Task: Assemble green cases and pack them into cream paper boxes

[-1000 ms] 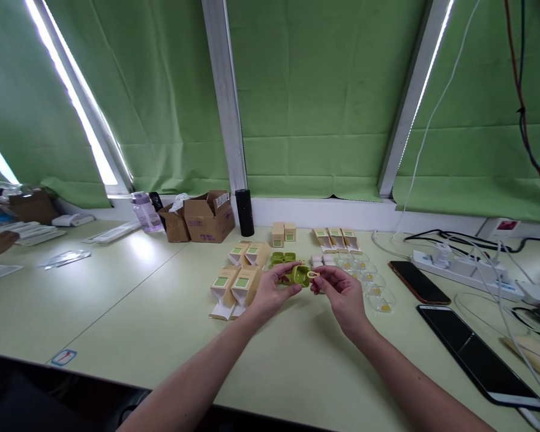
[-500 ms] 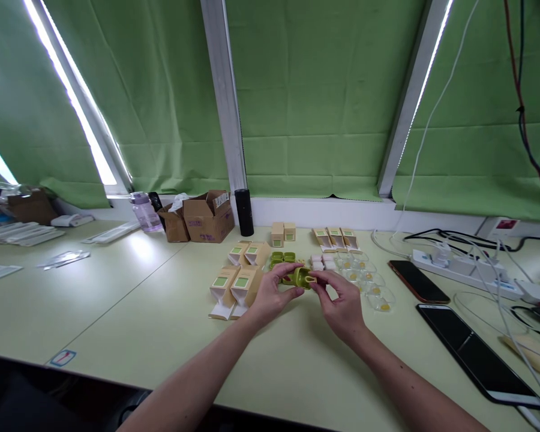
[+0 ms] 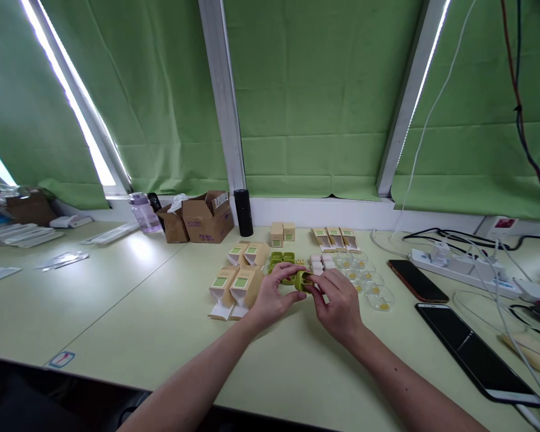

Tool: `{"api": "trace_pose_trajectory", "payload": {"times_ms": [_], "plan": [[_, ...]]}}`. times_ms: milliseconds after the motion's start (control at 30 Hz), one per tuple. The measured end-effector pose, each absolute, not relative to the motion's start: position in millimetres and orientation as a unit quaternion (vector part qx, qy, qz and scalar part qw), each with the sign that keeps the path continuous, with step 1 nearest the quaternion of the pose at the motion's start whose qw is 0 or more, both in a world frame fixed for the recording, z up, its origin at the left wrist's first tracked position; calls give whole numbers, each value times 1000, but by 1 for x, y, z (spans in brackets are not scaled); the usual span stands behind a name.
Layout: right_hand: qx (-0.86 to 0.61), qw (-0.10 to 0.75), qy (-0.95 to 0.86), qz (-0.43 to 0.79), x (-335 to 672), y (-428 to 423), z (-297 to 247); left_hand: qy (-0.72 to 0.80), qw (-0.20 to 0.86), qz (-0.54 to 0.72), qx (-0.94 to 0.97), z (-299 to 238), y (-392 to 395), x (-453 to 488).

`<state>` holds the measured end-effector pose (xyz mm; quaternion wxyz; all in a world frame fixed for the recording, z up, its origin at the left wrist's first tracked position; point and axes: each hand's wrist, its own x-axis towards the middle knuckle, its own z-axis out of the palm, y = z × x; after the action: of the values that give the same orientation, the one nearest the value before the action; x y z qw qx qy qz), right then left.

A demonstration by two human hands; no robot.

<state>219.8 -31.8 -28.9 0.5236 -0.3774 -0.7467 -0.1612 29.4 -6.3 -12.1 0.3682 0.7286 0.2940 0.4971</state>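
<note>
My left hand [image 3: 271, 298] is closed around a small olive-green plastic cup [image 3: 301, 281], its mouth turned toward the right. The fingers of my right hand [image 3: 340, 305] are pinched together at that mouth, with their tips partly inside; whatever they grip is hidden. Behind the cup stand several more green cups [image 3: 282, 257], partly covered by my left hand. Small pale pieces [image 3: 299, 262] lie beside them. Close to my right hand are white-pink blocks [image 3: 321, 262] and clear plastic domes with yellow centres [image 3: 380, 298]. Open beige cartons [image 3: 245, 282] with green labels lie left of my left hand.
Two closed beige boxes [image 3: 282, 234] and several open cartons [image 3: 336, 239] are at the back. A black cylinder [image 3: 243, 213] stands beside a cardboard box [image 3: 208, 217]. On the right lie a phone [image 3: 417, 280], a tablet-like device [image 3: 477, 354] and a power strip [image 3: 465, 273] with tangled cables.
My right fingers have moved left into the cup's mouth; the small pale piece seen in them before is now hidden. The cup has turned slightly in my left hand.
</note>
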Motion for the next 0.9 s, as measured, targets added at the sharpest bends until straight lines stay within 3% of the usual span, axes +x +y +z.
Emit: {"api": "trace_pose_trajectory", "payload": {"times_ms": [900], "plan": [[-362,502,-769,-158,219,-28,-32,313,349,488,736,-17,-3,28]]}}
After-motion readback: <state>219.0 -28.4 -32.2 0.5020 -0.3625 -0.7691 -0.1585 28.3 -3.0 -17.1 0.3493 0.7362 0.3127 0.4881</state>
